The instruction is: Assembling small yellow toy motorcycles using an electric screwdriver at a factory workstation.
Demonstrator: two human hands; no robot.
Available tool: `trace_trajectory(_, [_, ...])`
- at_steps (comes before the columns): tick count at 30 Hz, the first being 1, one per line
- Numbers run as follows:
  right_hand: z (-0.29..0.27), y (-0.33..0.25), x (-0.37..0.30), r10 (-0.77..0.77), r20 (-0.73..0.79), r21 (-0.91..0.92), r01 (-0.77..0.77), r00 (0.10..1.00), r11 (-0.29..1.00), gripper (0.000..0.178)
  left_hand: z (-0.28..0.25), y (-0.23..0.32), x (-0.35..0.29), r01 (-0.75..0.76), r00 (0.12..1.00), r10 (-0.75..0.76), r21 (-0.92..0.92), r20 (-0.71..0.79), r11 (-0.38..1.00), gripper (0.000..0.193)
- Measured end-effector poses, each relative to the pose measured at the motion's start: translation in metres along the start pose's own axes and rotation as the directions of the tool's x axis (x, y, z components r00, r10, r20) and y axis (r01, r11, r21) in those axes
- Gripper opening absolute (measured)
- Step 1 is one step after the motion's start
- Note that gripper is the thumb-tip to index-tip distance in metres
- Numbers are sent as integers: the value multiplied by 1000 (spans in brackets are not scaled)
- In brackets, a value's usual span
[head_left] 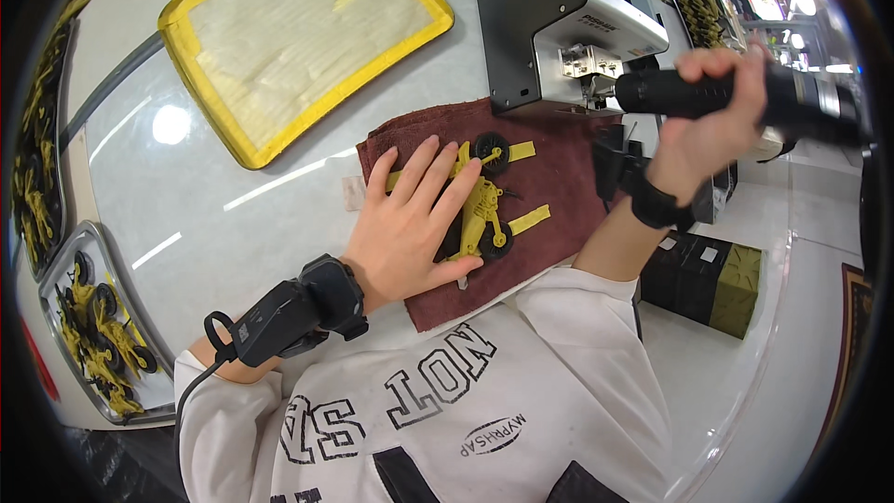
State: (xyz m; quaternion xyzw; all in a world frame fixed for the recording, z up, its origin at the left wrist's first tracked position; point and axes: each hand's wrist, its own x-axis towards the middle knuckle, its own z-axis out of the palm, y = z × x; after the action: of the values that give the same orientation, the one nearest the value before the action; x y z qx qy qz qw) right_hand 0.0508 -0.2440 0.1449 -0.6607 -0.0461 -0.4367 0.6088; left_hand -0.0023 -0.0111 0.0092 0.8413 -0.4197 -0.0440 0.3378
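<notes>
A yellow toy motorcycle with black wheels lies on its side on a folded brown towel. Flat yellow strips stick out past its wheels. My left hand rests palm down over part of the toy, fingers spread, hiding that side of it. At the right, my right hand is raised with its fingers wrapped round a thick black cylindrical tool. The tool lies sideways, its left end in front of the machine; motion blurs its right end, and its exact kind is unclear.
A black and silver benchtop machine stands behind the towel. A yellow-rimmed tray lies at the back left. Metal trays with several similar yellow toys line the left side. A black and olive box sits at the right.
</notes>
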Motion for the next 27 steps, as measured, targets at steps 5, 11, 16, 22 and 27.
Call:
trace_trajectory(5, [-3,8,-9,-128,85,-147,140,988,979,52,-1,2,0,-8,1000,8,-12,4,1000,90])
trace_trajectory(11, [-14,6,-30,-22,136,-91,35,991,995,63,-1,1,-2,-3,1000,3,4,1,1000,89])
trace_trajectory(16, [-14,-21,-101,233,171,135,-257,957,957,81,0,-1,1,3,1000,-3,-11,0,1000,89])
trace_trajectory(22, [-12,-30,-139,61,226,444,-159,972,882,108,2,-1,-1,16,1000,-16,-9,8,1000,90])
trace_trajectory(27, [-21,-31,-148,87,286,394,-200,954,897,111,2,0,1,13,1000,-13,-4,14,1000,90])
